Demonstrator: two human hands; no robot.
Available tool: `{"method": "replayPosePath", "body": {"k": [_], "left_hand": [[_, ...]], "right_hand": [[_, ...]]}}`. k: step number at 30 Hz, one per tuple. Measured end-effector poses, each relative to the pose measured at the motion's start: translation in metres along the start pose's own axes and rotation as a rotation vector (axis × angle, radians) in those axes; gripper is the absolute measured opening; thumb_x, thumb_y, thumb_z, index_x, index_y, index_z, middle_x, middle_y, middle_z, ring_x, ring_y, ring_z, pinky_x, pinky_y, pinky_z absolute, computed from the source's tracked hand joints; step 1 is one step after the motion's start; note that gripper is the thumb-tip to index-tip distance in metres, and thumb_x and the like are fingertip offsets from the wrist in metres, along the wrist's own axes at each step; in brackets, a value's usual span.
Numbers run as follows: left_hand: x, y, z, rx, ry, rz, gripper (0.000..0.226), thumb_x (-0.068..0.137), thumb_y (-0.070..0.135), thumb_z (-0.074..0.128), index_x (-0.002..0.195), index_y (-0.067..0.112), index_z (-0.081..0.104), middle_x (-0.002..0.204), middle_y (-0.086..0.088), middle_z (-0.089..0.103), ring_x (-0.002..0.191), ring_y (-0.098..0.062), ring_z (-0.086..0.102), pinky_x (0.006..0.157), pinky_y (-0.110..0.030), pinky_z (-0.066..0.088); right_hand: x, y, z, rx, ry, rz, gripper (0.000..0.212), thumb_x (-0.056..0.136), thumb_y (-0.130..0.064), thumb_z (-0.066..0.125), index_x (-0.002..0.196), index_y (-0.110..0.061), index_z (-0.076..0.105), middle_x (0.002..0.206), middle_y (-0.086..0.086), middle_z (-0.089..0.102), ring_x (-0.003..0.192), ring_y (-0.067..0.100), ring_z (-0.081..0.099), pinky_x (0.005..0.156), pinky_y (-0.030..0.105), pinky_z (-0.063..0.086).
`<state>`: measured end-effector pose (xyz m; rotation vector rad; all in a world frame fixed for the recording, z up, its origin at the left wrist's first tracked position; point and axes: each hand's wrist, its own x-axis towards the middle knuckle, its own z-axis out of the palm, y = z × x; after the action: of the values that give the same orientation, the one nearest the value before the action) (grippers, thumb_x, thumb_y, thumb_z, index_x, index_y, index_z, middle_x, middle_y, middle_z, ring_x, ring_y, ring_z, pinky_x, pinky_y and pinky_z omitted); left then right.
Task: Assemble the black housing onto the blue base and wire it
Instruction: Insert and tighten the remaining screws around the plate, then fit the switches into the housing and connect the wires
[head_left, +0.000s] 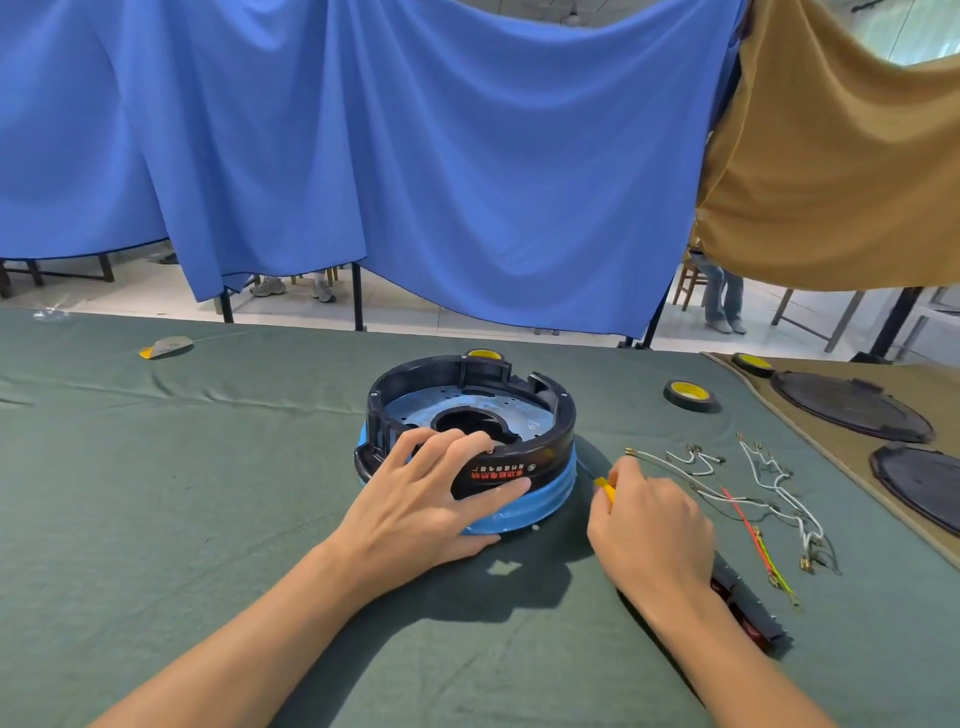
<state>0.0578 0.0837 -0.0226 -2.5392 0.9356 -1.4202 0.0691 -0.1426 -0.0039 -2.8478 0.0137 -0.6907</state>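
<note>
Both parts sit mated in the middle of the desk (208, 467), the black housing (550, 415) on the blue base (545, 493). The left hand (431, 499) hooks its grip over the housing's near rim. The right hand (649, 525) pinches a yellow tool (605, 487) just beside the base. Wiring seems next, and it calls for the loose wires (769, 483) at the right.

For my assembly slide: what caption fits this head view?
Left hand grips round black plastic housing seated on blue base; right hand holds thin yellow-handled tool beside loose wires.
</note>
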Motion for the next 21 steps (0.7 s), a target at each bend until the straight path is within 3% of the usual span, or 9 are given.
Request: {"method": "replayPosePath", "body": {"k": [6,11,14,17,21], "left_hand": [[-0.001,0.001,-0.002,0.021,-0.049,0.009,0.049,0.083,0.051,0.07,0.128,0.033,0.063,0.13,-0.008,0.042,0.114,-0.027,0.045,0.095,-0.042,0.039],[-0.001,0.006,-0.004,0.013,-0.083,0.002,0.043,0.084,0.049,0.069,0.124,0.034,0.066,0.129,-0.006,0.042,0.112,-0.026,0.046,0.093,-0.039,0.039],[0.001,0.01,-0.005,0.005,-0.059,-0.021,0.037,0.084,0.043,0.072,0.12,0.033,0.07,0.126,-0.007,0.051,0.11,-0.025,0.047,0.092,-0.039,0.041],[0.003,0.014,-0.007,-0.007,-0.023,-0.059,0.039,0.084,0.036,0.073,0.122,0.03,0.069,0.117,-0.012,0.062,0.107,-0.026,0.049,0.088,-0.041,0.045],[0.003,0.017,-0.007,0.006,-0.063,-0.126,0.062,0.083,0.039,0.073,0.137,0.014,0.056,0.12,-0.012,0.06,0.108,-0.029,0.05,0.091,-0.041,0.043]], "right_hand": [[-0.005,-0.003,0.006,-0.032,-0.05,-0.097,0.014,0.091,-0.027,0.048,0.087,-0.021,0.036,0.095,-0.001,0.064,0.095,0.023,0.053,0.066,0.032,0.032],[-0.009,-0.003,0.004,-0.045,-0.044,-0.13,0.012,0.09,-0.023,0.046,0.085,-0.02,0.036,0.097,0.002,0.063,0.094,0.025,0.052,0.068,0.033,0.031],[-0.012,0.0,0.002,-0.065,-0.042,-0.16,0.007,0.091,-0.024,0.045,0.086,-0.019,0.044,0.096,0.003,0.063,0.093,0.025,0.053,0.07,0.034,0.033],[-0.008,0.009,-0.002,-0.036,-0.069,-0.196,0.019,0.095,-0.029,0.045,0.098,-0.017,0.058,0.1,0.003,0.063,0.097,0.026,0.054,0.075,0.035,0.041],[0.008,0.035,-0.018,0.115,-0.131,-0.314,0.022,0.095,-0.031,0.05,0.105,-0.018,0.065,0.101,0.002,0.064,0.1,0.023,0.056,0.083,0.036,0.046]]}}
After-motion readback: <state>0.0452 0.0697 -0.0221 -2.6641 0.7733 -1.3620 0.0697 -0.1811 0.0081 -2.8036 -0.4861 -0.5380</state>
